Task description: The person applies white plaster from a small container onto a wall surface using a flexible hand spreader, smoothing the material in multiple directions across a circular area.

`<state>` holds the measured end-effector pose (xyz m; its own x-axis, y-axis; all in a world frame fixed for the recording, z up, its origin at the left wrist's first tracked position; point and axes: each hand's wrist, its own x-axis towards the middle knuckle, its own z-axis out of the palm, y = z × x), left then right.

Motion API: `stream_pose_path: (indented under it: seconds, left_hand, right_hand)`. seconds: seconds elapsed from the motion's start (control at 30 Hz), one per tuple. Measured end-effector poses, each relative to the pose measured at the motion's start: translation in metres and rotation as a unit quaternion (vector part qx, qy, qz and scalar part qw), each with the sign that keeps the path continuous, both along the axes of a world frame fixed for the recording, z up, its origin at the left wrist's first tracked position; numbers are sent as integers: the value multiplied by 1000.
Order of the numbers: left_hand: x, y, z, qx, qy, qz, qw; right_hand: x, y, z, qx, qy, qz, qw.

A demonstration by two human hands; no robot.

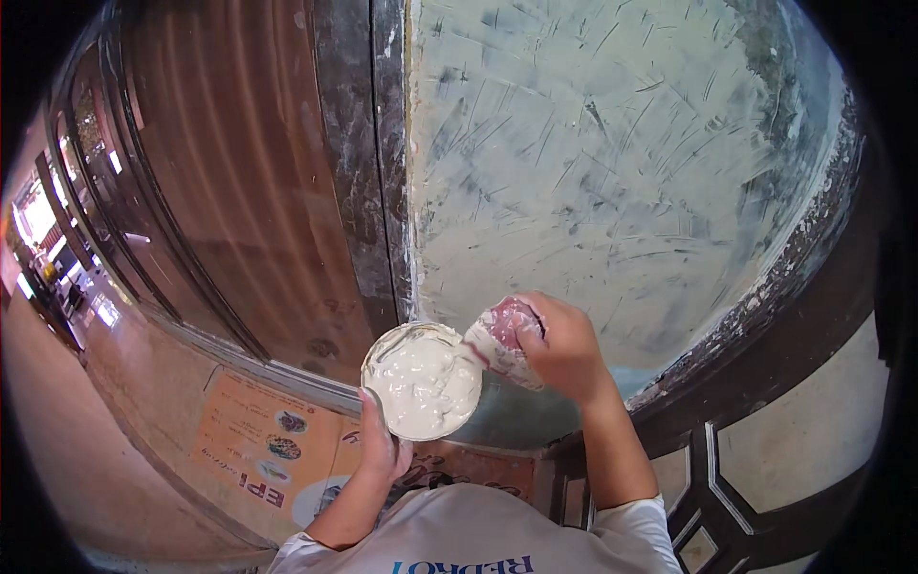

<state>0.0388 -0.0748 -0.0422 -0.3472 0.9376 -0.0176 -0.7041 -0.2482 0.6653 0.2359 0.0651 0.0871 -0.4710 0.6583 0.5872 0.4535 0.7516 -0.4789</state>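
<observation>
My left hand (384,445) holds a round tub from below and its left side, the thumb against the wall near the tub's rim (435,438). Thick, glossy white paste (421,383) fills the tub almost to the top. To the right of it, my right hand (569,349) is closed around a pinkish-red piece smeared with white paste (507,330). Its kind is unclear, as fingers and paste cover much of it. The paste-covered left end of this piece meets the tub's right rim. Ahead stands a wall panel (593,172) coated in streaky pale paste with dark patches showing through.
A dark frame post (359,143) borders the panel on the left, beside a brown glossy panel (220,143). An orange printed banner (258,430) lies low at the left. Dark bars with pale panes (794,459) stand close by my right arm.
</observation>
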Motion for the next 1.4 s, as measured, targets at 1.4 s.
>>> stream_pose_path:
  seconds: [1.4]
  left_hand:
    - [16,2,0,11,-78,4,997]
  right_hand:
    - [79,22,-107,-79,181,-144,970]
